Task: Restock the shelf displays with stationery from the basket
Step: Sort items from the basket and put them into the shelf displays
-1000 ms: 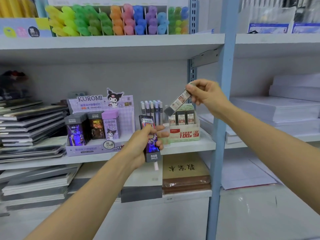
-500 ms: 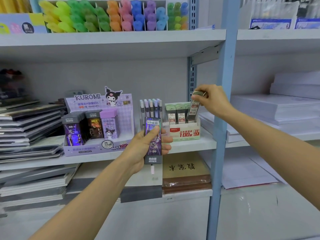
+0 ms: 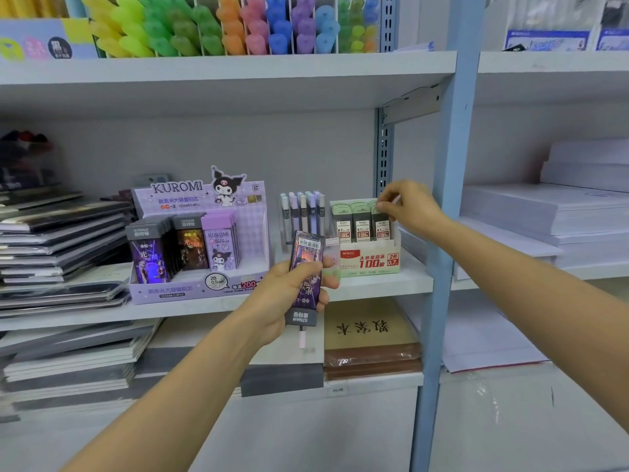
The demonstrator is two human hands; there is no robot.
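Note:
My left hand (image 3: 279, 303) grips a dark purple lead-refill case (image 3: 307, 267), held upside down in front of the middle shelf (image 3: 391, 282). My right hand (image 3: 410, 207) reaches to the green and white display box (image 3: 371, 262) and pinches the top of its rightmost green-capped lead case (image 3: 382, 229), which stands upright in the row beside two like it. To the left stands the lilac Kuromi display box (image 3: 200, 289) with rows of dark and lilac cases.
A blue upright post (image 3: 446, 233) crosses just in front of my right wrist. Slim pastel tubes (image 3: 303, 212) stand between the two display boxes. Notebook stacks (image 3: 61, 240) lie left, paper reams (image 3: 544, 216) right, a brown book (image 3: 371, 332) below, highlighters (image 3: 221, 28) above.
My right hand brought the green-capped case down from a tilt in the air and set it upright in the right end of the green box. My left hand turned its case upright.

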